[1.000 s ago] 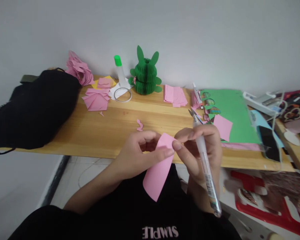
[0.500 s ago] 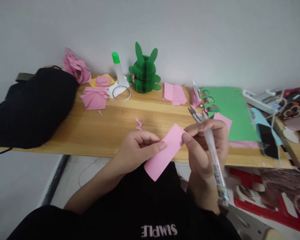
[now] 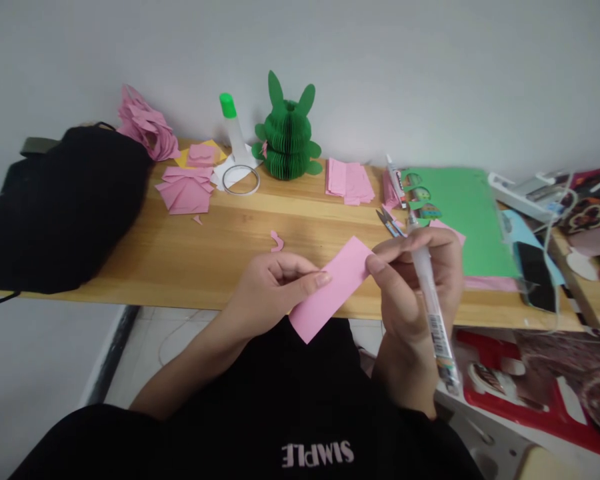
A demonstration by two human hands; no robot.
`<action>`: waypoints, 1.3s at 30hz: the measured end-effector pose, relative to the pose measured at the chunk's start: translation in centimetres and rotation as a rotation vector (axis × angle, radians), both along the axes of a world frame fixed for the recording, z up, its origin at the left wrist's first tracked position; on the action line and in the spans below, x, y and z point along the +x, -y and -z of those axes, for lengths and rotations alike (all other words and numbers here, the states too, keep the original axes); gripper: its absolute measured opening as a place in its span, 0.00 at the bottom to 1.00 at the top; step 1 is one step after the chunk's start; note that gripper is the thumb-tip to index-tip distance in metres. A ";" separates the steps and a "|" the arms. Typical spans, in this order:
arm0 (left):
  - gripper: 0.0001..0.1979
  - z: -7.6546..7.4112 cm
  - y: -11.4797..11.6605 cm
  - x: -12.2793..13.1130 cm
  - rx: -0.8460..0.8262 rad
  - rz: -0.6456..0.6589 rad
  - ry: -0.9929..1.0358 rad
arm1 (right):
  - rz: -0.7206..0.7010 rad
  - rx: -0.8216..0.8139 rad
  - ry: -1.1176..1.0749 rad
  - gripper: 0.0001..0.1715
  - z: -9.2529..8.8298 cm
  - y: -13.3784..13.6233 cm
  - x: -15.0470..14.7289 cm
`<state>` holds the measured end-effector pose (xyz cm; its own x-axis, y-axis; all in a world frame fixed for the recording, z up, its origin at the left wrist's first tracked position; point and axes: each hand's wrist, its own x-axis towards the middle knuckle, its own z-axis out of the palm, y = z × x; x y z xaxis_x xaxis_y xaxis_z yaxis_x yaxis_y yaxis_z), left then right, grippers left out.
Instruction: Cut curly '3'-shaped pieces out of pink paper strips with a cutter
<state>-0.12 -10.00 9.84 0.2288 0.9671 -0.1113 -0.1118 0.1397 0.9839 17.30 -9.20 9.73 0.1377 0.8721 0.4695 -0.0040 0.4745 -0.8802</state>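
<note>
A pink paper strip (image 3: 333, 290) is held tilted over the table's front edge. My left hand (image 3: 277, 287) pinches its left side, thumb on top. At the upper right corner, my right hand (image 3: 410, 287) grips the strip between thumb and forefinger. That same hand also carries a clear-barrelled pen (image 3: 433, 313), slanting across the fingers with its tip up. Just beyond lies a small pink paper scrap (image 3: 277, 241). Small scissors (image 3: 390, 222) rest past my right hand. Farther back stands a green paper honeycomb rabbit (image 3: 287, 140).
A black bag (image 3: 70, 213) covers the table's left end. A green-capped glue bottle (image 3: 234, 127) stands near pink paper pieces (image 3: 185, 190). Right of the rabbit lie a pink paper stack (image 3: 349, 181), a green sheet (image 3: 465, 220) and a phone (image 3: 535, 277). The wall rises behind.
The view has shifted slightly, so the table's things sit a little higher. Both hands keep their hold on the pink strip, which has turned slightly.
</note>
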 end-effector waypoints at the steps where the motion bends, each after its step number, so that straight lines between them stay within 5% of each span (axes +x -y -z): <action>1: 0.10 -0.1 0.0 0.0 -0.005 -0.003 -0.005 | -0.001 0.006 0.000 0.16 0.0 -0.1 0.0; 18: 0.08 0.9 -0.2 0.4 0.262 -0.148 -0.230 | 0.057 0.006 -0.004 0.16 1.1 -1.5 -0.3; 24: 0.10 1.4 -0.4 -0.2 0.379 -0.076 -0.346 | 0.041 0.004 -0.007 0.17 1.1 -1.8 -0.2; 32: 0.13 1.4 -0.5 -0.2 0.271 -0.010 -0.390 | 0.000 -0.004 -0.024 0.17 1.7 -1.7 0.0; 39: 0.12 0.9 -1.4 -1.2 0.263 0.187 -0.329 | -0.010 -0.028 0.027 0.15 1.2 -1.3 -0.2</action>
<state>-1.30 -8.58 8.99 0.3953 0.9178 0.0367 0.2156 -0.1315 0.9676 17.09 -7.90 8.55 0.1160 0.8862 0.4485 0.0155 0.4499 -0.8930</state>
